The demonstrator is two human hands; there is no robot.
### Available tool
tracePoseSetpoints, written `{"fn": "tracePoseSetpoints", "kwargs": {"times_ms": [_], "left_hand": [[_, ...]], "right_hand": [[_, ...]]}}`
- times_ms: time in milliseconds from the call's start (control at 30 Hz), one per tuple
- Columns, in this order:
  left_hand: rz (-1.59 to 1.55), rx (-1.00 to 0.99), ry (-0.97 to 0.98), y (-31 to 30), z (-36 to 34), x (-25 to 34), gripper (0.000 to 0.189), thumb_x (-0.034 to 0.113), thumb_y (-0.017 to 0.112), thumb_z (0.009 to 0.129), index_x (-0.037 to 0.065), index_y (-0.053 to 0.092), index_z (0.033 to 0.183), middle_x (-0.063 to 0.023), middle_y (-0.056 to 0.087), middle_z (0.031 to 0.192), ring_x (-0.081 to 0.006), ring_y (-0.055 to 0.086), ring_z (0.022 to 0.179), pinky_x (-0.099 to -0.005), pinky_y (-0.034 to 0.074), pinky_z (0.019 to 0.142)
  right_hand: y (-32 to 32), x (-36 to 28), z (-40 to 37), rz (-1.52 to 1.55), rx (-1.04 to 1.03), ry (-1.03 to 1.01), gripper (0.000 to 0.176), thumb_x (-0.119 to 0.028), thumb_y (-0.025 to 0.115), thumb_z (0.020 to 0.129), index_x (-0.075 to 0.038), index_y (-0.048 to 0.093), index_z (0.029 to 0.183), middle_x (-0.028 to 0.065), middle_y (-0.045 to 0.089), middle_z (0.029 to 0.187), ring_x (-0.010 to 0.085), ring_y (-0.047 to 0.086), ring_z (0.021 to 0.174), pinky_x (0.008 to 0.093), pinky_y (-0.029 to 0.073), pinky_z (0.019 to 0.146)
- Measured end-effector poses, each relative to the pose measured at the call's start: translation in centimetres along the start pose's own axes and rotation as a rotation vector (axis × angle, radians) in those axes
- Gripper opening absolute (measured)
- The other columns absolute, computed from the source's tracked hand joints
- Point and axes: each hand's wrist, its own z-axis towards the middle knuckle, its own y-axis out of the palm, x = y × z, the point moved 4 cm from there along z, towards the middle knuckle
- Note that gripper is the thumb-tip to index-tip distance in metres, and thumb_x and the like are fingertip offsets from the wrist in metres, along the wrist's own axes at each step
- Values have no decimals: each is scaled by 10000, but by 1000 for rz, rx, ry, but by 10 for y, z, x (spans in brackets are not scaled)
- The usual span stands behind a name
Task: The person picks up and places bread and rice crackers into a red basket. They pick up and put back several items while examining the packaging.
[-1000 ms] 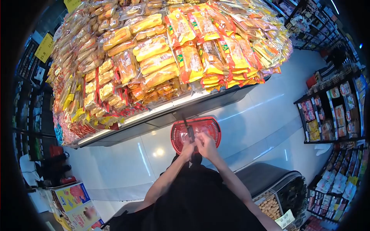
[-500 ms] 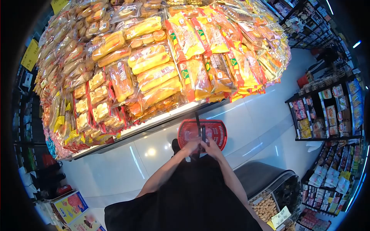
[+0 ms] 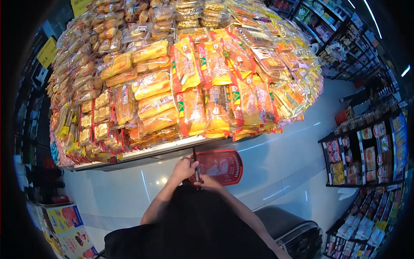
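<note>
A red shopping basket (image 3: 235, 168) is on the floor in front of me, against the foot of the display. Some clear plastic wrapping shows inside it. A long black handle (image 3: 198, 173) rises from the basket's left side toward me. My left hand (image 3: 184, 169) is closed at the handle's left side, fingers curled around it. Lower down, my right hand (image 3: 208, 183) is closed at the near end of the handle. The fingertips of both hands are partly hidden.
A large display of packaged breads (image 3: 155, 99) fills the far side, with a pale front ledge (image 3: 142, 152). Snack shelves (image 3: 366, 151) stand at right. A dark rounded bin (image 3: 284, 224) is near my right arm, and printed boxes (image 3: 64, 220) stand at lower left.
The view has turned and shifted; the basket and my hands now appear lower and farther left. My left hand has moved up along the handle, and the hands are farther apart.
</note>
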Motion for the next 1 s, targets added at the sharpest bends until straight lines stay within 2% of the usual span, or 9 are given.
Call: {"fn": "tracePoseSetpoints", "kwargs": {"times_ms": [133, 167, 267, 533, 600, 733, 800, 867, 1000], "left_hand": [[51, 92, -14, -9, -13, 26, 451, 341, 670, 898, -44, 669, 1133, -273, 666, 1098, -358, 676, 969, -416, 532, 855], [19, 126, -4, -9, -18, 32, 453, 337, 671, 898, -45, 663, 1141, -267, 669, 1101, -361, 676, 967, -416, 533, 855], [-39, 195, 32, -5, -28, 37, 450, 314, 677, 899, -44, 648, 1169, -246, 680, 1100, -341, 689, 954, -410, 541, 841], [-239, 224, 119, -57, -33, 70, 351, 179, 681, 908, -39, 633, 1179, -170, 719, 977, -242, 714, 836, -344, 559, 758], [-296, 280, 233, -72, -33, 75, 323, 166, 680, 913, -36, 639, 1161, -140, 714, 903, -213, 701, 779, -323, 554, 726], [-353, 295, 250, -87, -33, 89, 294, 168, 682, 918, -32, 653, 1131, -92, 679, 805, -128, 623, 670, -289, 515, 645], [-377, 299, 241, -88, -33, 93, 286, 164, 684, 916, -27, 657, 1126, -80, 663, 771, -105, 590, 641, -280, 496, 611], [-417, 273, 239, -87, -31, 95, 287, 182, 673, 907, -25, 664, 1106, -113, 644, 729, -177, 629, 625, -323, 512, 624], [-401, 245, 250, -81, -36, 93, 267, 191, 659, 913, -3, 666, 1097, -106, 642, 708, -197, 635, 610, -330, 511, 613]], "right_hand": [[5, 34, 17, -282, -122, -72, 306, -262, 698, 874, 8, 586, 961, 135, 636, 810, 250, 579, 783, 411, 465, 760], [5, 35, 20, -271, -201, 3, 464, -368, 726, 812, 20, 638, 1050, 239, 678, 950, 397, 658, 957, 477, 506, 831], [18, 28, 32, -244, -271, -86, 519, -404, 737, 795, 39, 639, 1046, 247, 682, 954, 410, 657, 966, 476, 506, 841], [-35, -34, 6, -575, 88, 11, 489, -428, 680, 877, 18, 612, 1066, 306, 627, 1082, 454, 610, 1053, 534, 481, 885], [-59, -78, -12, -627, 92, -13, 408, -389, 640, 912, 1, 632, 1033, 291, 662, 976, 486, 630, 975, 560, 502, 839], [-89, -141, -55, -651, -147, -155, 325, -304, 647, 914, -22, 626, 1073, 216, 663, 1069, 437, 607, 1046, 523, 477, 902], [-109, -209, -91, -697, -48, -485, 317, -299, 654, 905, -39, 623, 1083, 182, 661, 1017, 406, 628, 973, 503, 483, 874], [-129, -274, -99, -759, -10, -385, 326, -251, 679, 879, -49, 614, 1127, 171, 641, 957, 377, 631, 922, 496, 487, 840], [-164, -356, -63, -941, 430, -650, 253, -135, 630, 876, -51, 605, 1113, 176, 598, 1017, 358, 589, 1035, 455, 497, 844]]}}
